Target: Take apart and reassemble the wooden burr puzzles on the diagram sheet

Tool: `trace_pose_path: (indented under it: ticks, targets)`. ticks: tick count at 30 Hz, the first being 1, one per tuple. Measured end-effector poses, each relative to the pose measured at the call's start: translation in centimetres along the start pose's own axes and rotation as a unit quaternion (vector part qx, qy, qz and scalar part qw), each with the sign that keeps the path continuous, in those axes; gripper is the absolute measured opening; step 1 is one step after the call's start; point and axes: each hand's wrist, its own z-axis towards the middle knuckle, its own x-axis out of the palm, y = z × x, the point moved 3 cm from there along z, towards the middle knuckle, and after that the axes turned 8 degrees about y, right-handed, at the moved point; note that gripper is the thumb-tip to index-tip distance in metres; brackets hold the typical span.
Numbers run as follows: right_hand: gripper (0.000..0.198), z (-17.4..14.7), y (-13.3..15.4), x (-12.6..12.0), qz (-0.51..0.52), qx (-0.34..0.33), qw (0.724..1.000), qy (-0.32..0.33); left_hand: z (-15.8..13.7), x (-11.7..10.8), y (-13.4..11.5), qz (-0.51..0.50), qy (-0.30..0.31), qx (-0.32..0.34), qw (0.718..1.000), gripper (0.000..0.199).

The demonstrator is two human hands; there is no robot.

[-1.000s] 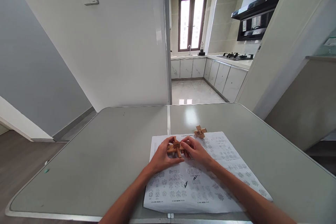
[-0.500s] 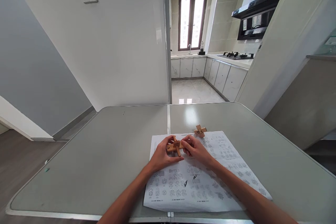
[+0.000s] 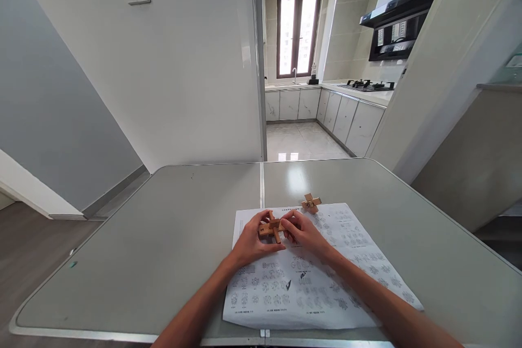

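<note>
A wooden interlocking puzzle (image 3: 274,228), made of crossed light-brown sticks with a dark mark on its left piece, is held between my two hands above a printed sheet (image 3: 273,293). My left hand (image 3: 250,242) is curled around its left side, fingers behind and thumb in front. From the right, my right hand (image 3: 300,230) pinches the end of a stick; its fingertips partly cover that end. Just beyond my right hand, a second wooden puzzle piece group (image 3: 311,204), also cross-shaped and marked, stands at the sheet's far edge.
The sheet shows rows of small diagrams and two black handwritten marks. It lies on a grey table (image 3: 134,250) with a metal rim and a centre seam. A small green bit (image 3: 72,264) sits near the left edge. Behind are a white wall (image 3: 196,65) and a kitchen.
</note>
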Motion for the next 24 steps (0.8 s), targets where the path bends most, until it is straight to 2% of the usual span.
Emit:
trace_pose_path:
  ticks: [10,17,24]
  targets:
    - [0.047,-0.14,0.03,0.1,-0.002,0.004,1.0,0.0,-0.09,-0.18,-0.77,0.021,0.002,0.006,1.0,0.074]
    - [0.051,0.14,-0.55,0.22,-0.013,0.008,1.0,-0.007,-0.06,-0.21,-0.46,0.07,-0.021,0.001,0.997,0.072]
    - [0.051,0.21,-0.27,0.16,-0.001,0.014,1.0,0.007,-0.07,-0.13,-0.08,0.088,-0.011,0.009,0.996,0.072]
